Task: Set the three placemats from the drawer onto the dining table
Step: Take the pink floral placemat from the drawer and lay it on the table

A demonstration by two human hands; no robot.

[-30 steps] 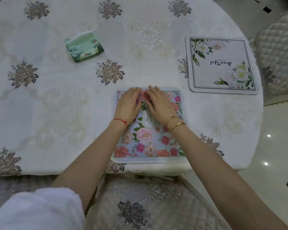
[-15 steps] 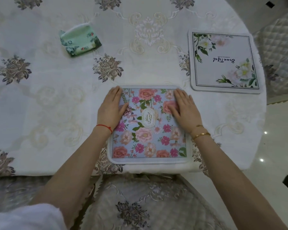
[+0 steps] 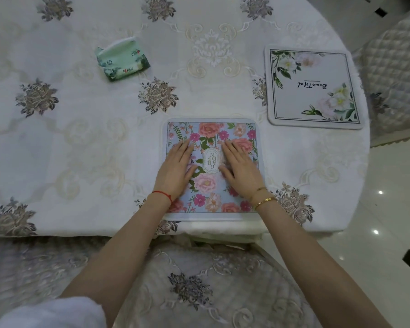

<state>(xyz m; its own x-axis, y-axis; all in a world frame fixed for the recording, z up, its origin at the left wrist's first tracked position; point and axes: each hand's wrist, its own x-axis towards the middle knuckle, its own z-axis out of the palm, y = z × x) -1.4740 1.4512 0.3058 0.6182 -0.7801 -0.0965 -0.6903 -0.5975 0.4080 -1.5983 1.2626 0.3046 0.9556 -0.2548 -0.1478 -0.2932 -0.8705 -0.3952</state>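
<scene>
Clearly the table [image 3: 57, 143] fills most of the view, round and covered with a white embroidered cloth, its near edge just below both wrists. A padded chair [image 3: 199, 285] stands tucked against that edge, under the forearms, and glossy floor tiles [image 3: 388, 209] show off to the right. Two of three placemats are down, so I judge the task about two-thirds done; a third mat is not in view. A white mat [image 3: 314, 87] lies up and to the right of the hands, well apart from them. A blue mat [image 3: 212, 133] lies directly beneath them. On it the left hand [image 3: 175, 168] and right hand [image 3: 242, 170] rest flat, fingers straight and spread, pressing rather than pinching. A tissue pack [image 3: 122, 60] lies far up and left.
</scene>
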